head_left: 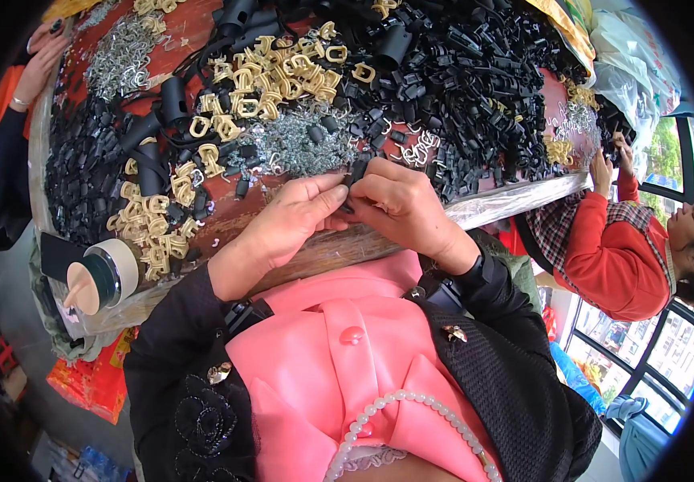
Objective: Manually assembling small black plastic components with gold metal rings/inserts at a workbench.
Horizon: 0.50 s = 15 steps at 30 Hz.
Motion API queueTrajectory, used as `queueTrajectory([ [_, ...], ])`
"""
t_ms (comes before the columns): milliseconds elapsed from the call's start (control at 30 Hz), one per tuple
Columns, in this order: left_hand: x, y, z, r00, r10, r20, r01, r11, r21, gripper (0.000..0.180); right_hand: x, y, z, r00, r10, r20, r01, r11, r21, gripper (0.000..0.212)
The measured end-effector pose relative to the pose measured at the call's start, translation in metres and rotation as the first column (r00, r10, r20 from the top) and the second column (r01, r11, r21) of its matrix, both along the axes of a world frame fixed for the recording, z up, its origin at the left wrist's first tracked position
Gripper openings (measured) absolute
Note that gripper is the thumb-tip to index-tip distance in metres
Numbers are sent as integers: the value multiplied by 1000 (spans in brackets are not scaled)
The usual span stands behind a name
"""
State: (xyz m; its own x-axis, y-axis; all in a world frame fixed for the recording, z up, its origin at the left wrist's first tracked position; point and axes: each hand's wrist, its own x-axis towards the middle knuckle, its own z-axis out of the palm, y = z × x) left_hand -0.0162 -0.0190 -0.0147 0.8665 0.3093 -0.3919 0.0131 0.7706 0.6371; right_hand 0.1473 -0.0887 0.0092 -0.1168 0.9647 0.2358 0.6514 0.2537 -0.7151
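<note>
Both my hands meet just over the table's near edge. Between them is a small black plastic part (357,172), mostly covered by the fingers, so its exact shape is hidden. My left hand (295,218) is closed, thumb and fingertips pinching the part from the left. My right hand (405,206) is closed on it from the other side, fingers curled. Just beyond the hands lies a heap of small silvery metal pieces (303,145). A pile of cream plastic buckle-like pieces (270,76) lies behind that, and white curved pieces (421,150) are scattered to the right.
A large heap of black plastic parts (475,88) covers the right of the red table (230,210). A cream-lidded cup (104,277) and a dark flat phone-like object (66,257) stand at the left corner. One person in red (616,257) works at right; another person's hands (40,64) are far left.
</note>
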Motion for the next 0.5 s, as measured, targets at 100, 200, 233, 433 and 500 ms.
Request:
queueTrajectory([
  [100,-1,-1,3,995,-92,-34,95,990,104,32,1,2,3,999,31,22,-30,998,-59,8],
  [200,-2,-1,-1,994,-106,-31,109,990,87,32,0,4,5,998,47,46,-42,995,-93,7],
  [233,-2,0,-3,993,-114,-29,116,990,82,33,-1,4,4,998,47,46,-42,995,-95,7],
  [433,-5,2,-7,999,22,41,-18,994,-112,29,7,12,-3,976,60,-208,-77,994,-72,8],
  [500,-8,4,-9,994,85,74,-70,980,-184,27,13,19,-4,959,77,-274,-98,993,-63,10],
])
